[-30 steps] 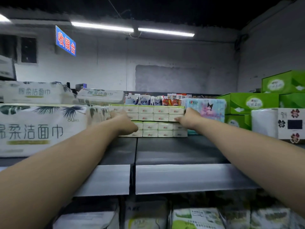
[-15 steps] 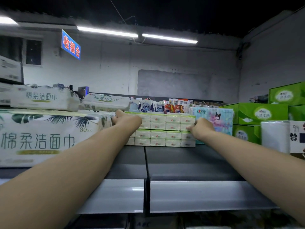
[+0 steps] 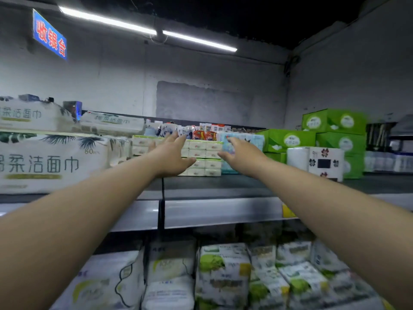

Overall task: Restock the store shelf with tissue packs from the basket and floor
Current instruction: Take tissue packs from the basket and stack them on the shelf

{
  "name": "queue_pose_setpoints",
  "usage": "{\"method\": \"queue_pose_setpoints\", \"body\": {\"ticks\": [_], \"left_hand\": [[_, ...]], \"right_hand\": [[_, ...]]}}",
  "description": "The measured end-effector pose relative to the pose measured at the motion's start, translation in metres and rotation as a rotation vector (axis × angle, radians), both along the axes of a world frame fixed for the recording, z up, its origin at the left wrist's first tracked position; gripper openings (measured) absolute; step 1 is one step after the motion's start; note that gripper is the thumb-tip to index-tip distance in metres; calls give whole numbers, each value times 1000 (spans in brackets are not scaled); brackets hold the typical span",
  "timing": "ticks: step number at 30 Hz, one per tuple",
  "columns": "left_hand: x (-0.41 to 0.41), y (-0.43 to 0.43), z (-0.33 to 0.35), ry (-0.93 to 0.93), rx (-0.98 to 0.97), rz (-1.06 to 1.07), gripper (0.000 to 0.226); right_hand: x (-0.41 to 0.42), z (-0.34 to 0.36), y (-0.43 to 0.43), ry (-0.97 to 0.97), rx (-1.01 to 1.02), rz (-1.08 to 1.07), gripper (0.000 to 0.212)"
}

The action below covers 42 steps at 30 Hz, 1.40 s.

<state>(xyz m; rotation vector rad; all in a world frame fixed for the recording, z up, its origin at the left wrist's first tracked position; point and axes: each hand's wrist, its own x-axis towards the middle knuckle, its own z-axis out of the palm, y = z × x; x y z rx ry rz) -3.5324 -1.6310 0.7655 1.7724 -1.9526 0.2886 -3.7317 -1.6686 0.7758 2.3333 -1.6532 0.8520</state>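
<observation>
- Left hand [image 3: 172, 156]: fingers straight and spread, gripping nothing, raised in front of the tissue block [image 3: 202, 153].
- Right hand [image 3: 242, 156]: also spread and empty, at the block's right edge, in front of a blue pack [image 3: 245, 139].
- Whether either hand touches the block cannot be told.
- The block stands at the back of the top shelf [image 3: 223, 186], four layers of small packs; its columns are partly hidden by the left hand.
- Left of it are three big white packs [image 3: 51, 162], one in front and two on top.
- To the right are five green boxes [image 3: 288, 139], stacked and partly hidden, and one white roll pack [image 3: 312, 161].
- The lower shelf holds a row of soft bags [image 3: 223, 269], too blurred to count.
</observation>
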Motion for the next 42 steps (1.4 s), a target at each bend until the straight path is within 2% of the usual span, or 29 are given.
{"method": "queue_pose_setpoints", "body": {"ticks": [4,7,14,19,23,28,32,42], "left_hand": [[-59,37,-19,-96,-29,-171,79],[-104,65,-43,-172,-25,-269,78],[-200,103,-114,-361,128,-448,79],[-265,116,-186,-450,221,-595,81],[-310,118,-260,-515,356,-716,81],[-375,121,-362,-599,515,-884,83],[-417,126,-454,-672,633,-994,84],[-454,186,-718,-832,843,-1241,83]], "right_hand": [[-52,-29,51,106,-110,28,77],[-100,-58,92,152,-104,-38,79],[-193,-141,177,253,94,-233,81],[-246,-218,217,255,264,-343,81],[-284,-296,243,169,372,-383,82],[-330,-405,275,91,625,-533,84],[-360,-495,302,12,735,-622,85],[-361,-753,388,-270,1026,-834,92]]}}
